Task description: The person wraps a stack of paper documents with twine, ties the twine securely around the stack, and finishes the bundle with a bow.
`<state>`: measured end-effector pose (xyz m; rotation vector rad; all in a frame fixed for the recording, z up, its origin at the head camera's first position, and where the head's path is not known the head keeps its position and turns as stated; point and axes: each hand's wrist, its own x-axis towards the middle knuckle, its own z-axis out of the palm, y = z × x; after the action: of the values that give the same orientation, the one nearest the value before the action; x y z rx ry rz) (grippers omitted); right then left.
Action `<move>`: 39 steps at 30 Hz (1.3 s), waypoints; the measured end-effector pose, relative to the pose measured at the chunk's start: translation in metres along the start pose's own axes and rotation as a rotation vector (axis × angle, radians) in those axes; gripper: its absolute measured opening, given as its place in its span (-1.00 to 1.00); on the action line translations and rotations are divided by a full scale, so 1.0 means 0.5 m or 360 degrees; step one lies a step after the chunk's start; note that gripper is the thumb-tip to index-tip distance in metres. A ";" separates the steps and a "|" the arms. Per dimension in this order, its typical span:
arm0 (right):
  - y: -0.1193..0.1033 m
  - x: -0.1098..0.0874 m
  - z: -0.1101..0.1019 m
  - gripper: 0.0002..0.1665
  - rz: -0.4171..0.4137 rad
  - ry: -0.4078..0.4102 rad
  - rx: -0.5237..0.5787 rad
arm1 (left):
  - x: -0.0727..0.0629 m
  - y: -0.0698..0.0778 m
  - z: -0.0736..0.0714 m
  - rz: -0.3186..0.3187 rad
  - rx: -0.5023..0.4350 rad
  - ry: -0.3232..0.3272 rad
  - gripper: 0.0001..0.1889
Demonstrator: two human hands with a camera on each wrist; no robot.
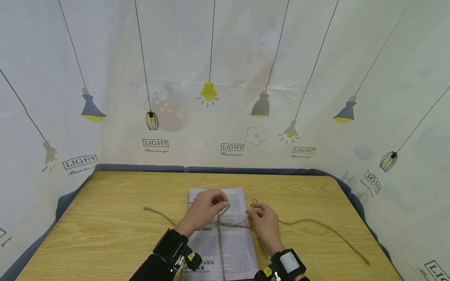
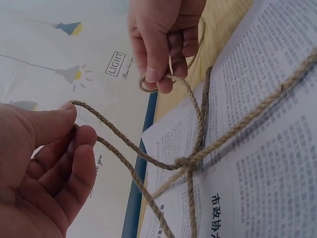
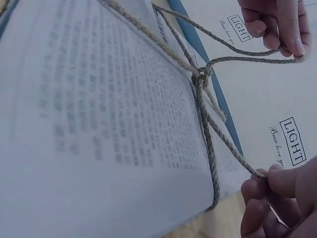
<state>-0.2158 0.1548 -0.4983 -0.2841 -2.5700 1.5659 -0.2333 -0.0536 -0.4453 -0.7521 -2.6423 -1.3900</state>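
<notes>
A stack of newspapers (image 1: 238, 249) lies on the table with brown twine (image 1: 220, 244) wrapped around it both ways. The strands cross at a knot (image 2: 185, 163) on top of the stack. My left hand (image 1: 205, 207) pinches a raised loop of the twine between thumb and fingertips, above the paper; both strands of this loop show in the left wrist view. At the stack's right edge, my right hand (image 1: 264, 222) pinches another strand, which bends into a small curl (image 2: 148, 84) at the fingertips. That strand runs taut from the knot in the right wrist view.
One loose twine end (image 1: 154, 210) lies to the left on the wooden table (image 1: 123, 234). A longer tail (image 1: 316, 221) trails right across the wood. A pale curtain (image 1: 225, 117) printed with lamps hangs behind and at both sides. Black camera straps (image 1: 170, 248) circle the wrists.
</notes>
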 end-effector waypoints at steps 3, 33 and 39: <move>-0.008 0.007 0.009 -0.73 -0.0048 -0.0012 0.0019 | 0.000 0.002 -0.002 -0.0001 -0.0011 -0.0013 -0.96; -0.051 0.047 0.061 -0.67 -0.0162 -0.0333 0.0170 | -0.008 -0.012 -0.039 -0.0017 -0.0042 -0.0040 -0.96; -0.048 0.079 0.008 -0.57 0.0298 -0.0358 0.0728 | -0.014 -0.009 -0.039 -0.0084 -0.0080 -0.0054 -0.96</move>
<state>-0.2578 0.1491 -0.4786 -0.3210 -2.2888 2.3126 -0.2323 -0.0739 -0.4391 -0.7225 -2.6815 -1.4747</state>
